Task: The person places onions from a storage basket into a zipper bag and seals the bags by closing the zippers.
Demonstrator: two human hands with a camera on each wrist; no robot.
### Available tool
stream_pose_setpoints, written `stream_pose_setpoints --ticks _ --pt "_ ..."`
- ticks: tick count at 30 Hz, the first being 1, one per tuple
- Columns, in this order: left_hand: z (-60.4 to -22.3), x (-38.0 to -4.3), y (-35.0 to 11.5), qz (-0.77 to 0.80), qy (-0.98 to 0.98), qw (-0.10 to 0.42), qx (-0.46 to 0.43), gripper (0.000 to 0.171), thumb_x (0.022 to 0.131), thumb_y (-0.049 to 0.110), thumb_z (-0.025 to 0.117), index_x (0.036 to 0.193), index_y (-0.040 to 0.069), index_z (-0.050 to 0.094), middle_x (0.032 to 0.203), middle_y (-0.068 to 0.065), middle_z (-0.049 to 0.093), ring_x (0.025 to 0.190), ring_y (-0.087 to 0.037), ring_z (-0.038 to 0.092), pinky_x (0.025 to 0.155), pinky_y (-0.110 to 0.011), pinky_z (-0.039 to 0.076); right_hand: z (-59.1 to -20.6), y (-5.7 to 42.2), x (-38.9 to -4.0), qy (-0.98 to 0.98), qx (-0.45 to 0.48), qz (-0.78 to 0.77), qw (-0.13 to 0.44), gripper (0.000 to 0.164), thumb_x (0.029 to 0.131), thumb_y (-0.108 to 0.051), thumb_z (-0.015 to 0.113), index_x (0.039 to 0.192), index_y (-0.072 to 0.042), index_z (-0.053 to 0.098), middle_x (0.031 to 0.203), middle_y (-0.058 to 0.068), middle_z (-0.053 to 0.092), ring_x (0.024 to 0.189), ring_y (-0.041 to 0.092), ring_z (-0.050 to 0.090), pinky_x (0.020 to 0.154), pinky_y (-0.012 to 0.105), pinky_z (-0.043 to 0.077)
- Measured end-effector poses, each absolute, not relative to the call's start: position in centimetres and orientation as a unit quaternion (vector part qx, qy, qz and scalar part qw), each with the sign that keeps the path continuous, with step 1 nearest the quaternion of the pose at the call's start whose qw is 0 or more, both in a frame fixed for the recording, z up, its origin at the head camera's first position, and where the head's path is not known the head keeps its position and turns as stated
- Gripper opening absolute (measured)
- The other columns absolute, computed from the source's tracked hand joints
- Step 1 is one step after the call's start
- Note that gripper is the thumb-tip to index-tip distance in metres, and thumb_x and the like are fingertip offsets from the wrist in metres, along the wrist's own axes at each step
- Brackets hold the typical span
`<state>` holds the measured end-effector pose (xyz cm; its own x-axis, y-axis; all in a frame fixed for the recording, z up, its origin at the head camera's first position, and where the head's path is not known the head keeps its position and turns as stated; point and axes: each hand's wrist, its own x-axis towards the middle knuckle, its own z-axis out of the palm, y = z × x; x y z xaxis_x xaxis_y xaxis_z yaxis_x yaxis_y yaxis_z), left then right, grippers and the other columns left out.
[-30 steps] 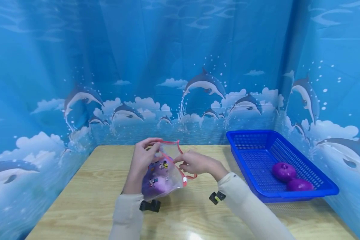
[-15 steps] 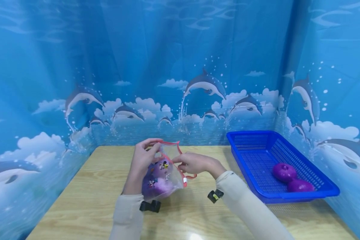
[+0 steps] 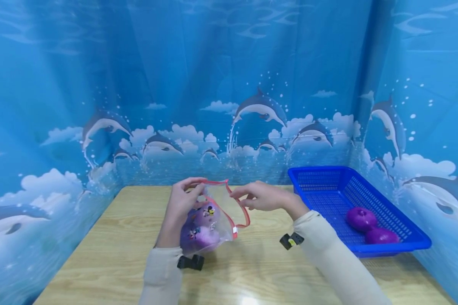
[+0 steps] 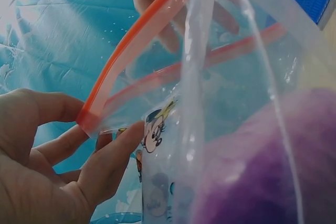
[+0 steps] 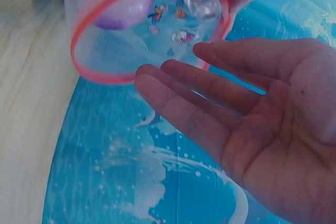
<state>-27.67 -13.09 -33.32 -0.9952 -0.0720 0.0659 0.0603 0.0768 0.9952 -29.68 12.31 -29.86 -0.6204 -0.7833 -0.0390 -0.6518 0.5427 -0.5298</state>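
Observation:
A clear zip bag with red zip edging and cartoon prints stands over the table, its mouth spread wide. Inside it lie purple round things, seen through the film. My left hand pinches the bag's top corner between thumb and fingers. At the other side of the mouth is my right hand, fingers loosely extended and fingertips right at the red edging. In the right wrist view the palm is bare and nothing is gripped. A white slider sits at the lower end of the zip.
On the right of the wooden table stands a blue plastic basket. Two shiny purple round things lie in its near right corner, one with a small knob on top. A dolphin-printed blue curtain encloses the table's back and sides.
My right hand has drawn back from inside the bag's mouth, moving right and slightly up to the rim. The mouth now gapes wider. The left hand has kept its place.

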Motion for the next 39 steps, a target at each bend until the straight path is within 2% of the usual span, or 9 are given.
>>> stream_pose_setpoints --ticks 5,9,15,28,35,39 --pt "-33.4 -27.7 -13.1 -0.666 -0.744 0.036 0.028 0.028 0.103 0.017 0.060 0.128 0.009 0.070 0.129 -0.018 0.060 0.102 -0.023 0.064 0.078 -0.034 0.068 -29.3 13.7 -29.6 0.874 -0.387 -0.255 0.146 0.041 0.106 -0.004 0.050 0.147 -0.002 0.054 0.147 0.022 0.058 0.119 0.033 0.069 0.088 0.033 0.066" --pt "-33.4 -27.6 -13.0 -0.661 -0.748 0.031 0.038 0.027 0.102 0.018 0.061 0.126 0.010 0.071 0.129 -0.021 0.064 0.097 -0.022 0.067 0.078 -0.036 0.068 -29.1 14.7 -29.6 0.884 -0.367 -0.254 0.141 0.041 0.106 -0.006 0.050 0.147 -0.005 0.055 0.146 0.020 0.059 0.118 0.031 0.069 0.090 0.037 0.066" --pt "-33.5 -27.6 -12.9 -0.663 -0.747 0.030 0.037 0.026 0.100 0.017 0.064 0.124 0.010 0.071 0.122 -0.020 0.070 0.092 -0.020 0.070 0.078 -0.037 0.068 -29.0 15.9 -29.9 0.892 -0.355 -0.244 0.135 0.039 0.107 -0.008 0.050 0.146 -0.006 0.056 0.146 0.020 0.059 0.117 0.032 0.070 0.087 0.033 0.067" --pt "-33.5 -27.9 -12.8 -0.658 -0.751 0.022 0.044 0.026 0.103 0.020 0.060 0.126 0.013 0.070 0.121 -0.018 0.066 0.099 -0.023 0.067 0.078 -0.035 0.068 -28.0 19.9 -30.9 0.918 -0.301 -0.212 0.147 0.039 0.108 -0.010 0.049 0.145 -0.006 0.056 0.148 0.021 0.057 0.123 0.037 0.066 0.091 0.044 0.066" --pt "-33.6 -28.0 -12.7 -0.660 -0.750 0.022 0.043 0.025 0.104 0.020 0.060 0.125 0.014 0.070 0.121 -0.018 0.066 0.097 -0.022 0.067 0.078 -0.035 0.068 -27.5 22.9 -31.3 0.932 -0.277 -0.183 0.146 0.037 0.107 -0.013 0.053 0.143 -0.007 0.059 0.145 0.022 0.059 0.121 0.035 0.067 0.082 0.037 0.068" --pt "-33.6 -27.9 -12.8 -0.663 -0.747 0.020 0.043 0.025 0.104 0.019 0.059 0.125 0.013 0.070 0.120 -0.018 0.066 0.096 -0.021 0.067 0.078 -0.036 0.068 -27.4 24.8 -31.5 0.934 -0.259 -0.185 0.160 0.039 0.105 -0.014 0.058 0.143 -0.004 0.059 0.143 0.025 0.059 0.122 0.040 0.066 0.080 0.039 0.068"
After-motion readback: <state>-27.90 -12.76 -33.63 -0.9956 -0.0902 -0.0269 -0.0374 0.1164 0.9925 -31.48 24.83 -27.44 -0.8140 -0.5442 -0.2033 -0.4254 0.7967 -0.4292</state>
